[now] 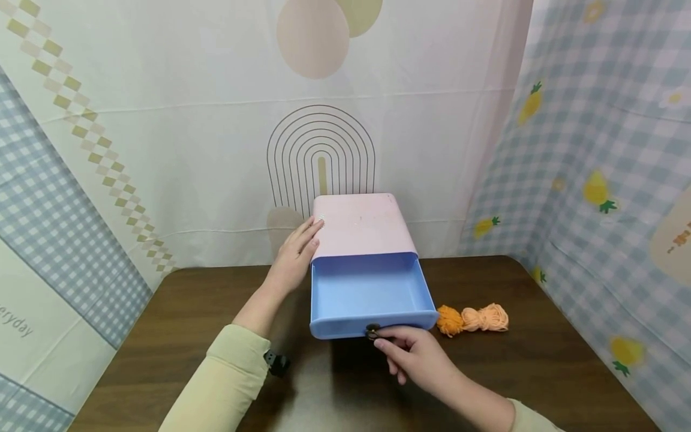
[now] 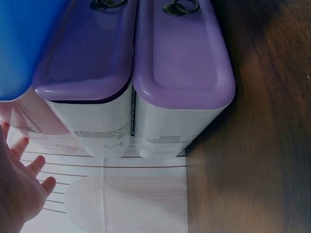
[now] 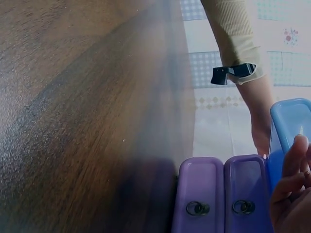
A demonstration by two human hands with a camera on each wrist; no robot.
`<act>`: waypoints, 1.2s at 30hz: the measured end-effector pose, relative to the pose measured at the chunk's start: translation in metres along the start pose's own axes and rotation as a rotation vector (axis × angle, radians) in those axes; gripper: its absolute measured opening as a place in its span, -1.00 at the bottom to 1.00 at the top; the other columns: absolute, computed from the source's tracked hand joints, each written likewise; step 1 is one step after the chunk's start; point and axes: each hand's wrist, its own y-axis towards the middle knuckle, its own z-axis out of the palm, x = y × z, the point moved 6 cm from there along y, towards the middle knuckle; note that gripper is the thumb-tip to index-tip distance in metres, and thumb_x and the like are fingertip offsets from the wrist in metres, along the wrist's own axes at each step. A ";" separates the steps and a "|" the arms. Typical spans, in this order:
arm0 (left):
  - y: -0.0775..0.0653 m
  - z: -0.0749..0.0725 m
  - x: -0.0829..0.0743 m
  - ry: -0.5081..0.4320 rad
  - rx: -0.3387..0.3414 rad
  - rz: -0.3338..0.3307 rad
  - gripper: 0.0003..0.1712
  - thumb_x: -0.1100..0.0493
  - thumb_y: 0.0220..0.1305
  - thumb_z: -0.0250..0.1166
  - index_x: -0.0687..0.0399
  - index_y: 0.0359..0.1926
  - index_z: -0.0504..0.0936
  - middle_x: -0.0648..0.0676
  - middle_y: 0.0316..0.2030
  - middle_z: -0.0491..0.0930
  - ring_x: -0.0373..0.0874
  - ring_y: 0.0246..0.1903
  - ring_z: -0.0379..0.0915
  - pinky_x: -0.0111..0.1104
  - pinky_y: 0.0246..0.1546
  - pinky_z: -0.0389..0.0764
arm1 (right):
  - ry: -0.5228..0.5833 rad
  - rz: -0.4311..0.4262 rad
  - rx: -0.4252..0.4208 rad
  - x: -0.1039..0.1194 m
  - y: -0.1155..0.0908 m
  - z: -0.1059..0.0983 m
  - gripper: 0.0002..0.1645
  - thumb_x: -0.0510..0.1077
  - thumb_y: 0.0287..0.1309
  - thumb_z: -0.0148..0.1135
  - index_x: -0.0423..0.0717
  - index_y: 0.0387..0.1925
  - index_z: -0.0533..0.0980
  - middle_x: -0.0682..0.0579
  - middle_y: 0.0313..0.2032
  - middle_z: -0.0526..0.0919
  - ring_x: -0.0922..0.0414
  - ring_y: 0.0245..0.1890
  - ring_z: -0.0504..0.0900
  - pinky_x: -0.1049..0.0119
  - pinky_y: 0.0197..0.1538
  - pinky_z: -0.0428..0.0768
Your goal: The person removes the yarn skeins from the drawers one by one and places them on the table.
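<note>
A small drawer cabinet with a pale pink top stands at the back of the table. Its light blue top drawer is pulled out toward me, and the bare blue floor inside shows. With thumb and forefinger my right hand pinches the dark metal ring handle on the drawer front. My left hand rests its extended fingers against the cabinet's upper left side. Below the blue drawer, the left wrist view shows two closed purple drawers, each with a ring handle.
Right of the drawer lie an orange yarn bundle and a peach yarn skein. Patterned cloth hangs behind the brown wooden table and along its sides. A black wrist device sits at my left cuff.
</note>
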 end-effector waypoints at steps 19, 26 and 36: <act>-0.001 0.000 0.000 0.011 -0.007 0.005 -0.45 -0.10 0.56 -0.14 -0.20 0.47 0.32 -0.07 0.51 0.11 0.03 0.48 -0.02 0.12 0.39 0.04 | -0.004 -0.013 -0.036 0.005 0.019 0.002 -0.56 0.05 0.40 0.15 -0.22 0.04 0.59 0.03 -0.69 0.57 0.15 -0.82 0.49 0.23 -0.52 0.60; 0.000 0.000 0.000 0.000 -0.015 0.013 -0.46 -0.09 0.56 -0.12 -0.17 0.46 0.34 -0.06 0.50 0.13 0.01 0.47 -0.01 0.09 0.40 0.05 | 0.036 -0.004 -0.076 0.005 0.034 -0.002 -0.60 -0.01 0.41 0.14 -0.21 0.08 0.57 -0.01 -0.69 0.57 0.11 -0.82 0.48 0.23 -0.53 0.59; -0.001 -0.001 -0.002 0.000 -0.021 0.021 -0.47 -0.09 0.56 -0.12 -0.19 0.46 0.34 -0.05 0.50 0.14 0.05 0.47 0.00 0.10 0.40 0.05 | 0.069 -0.001 -0.182 -0.002 0.070 -0.012 -0.65 -0.07 0.45 0.10 -0.18 0.09 0.55 -0.05 -0.70 0.56 0.07 -0.82 0.47 0.20 -0.67 0.52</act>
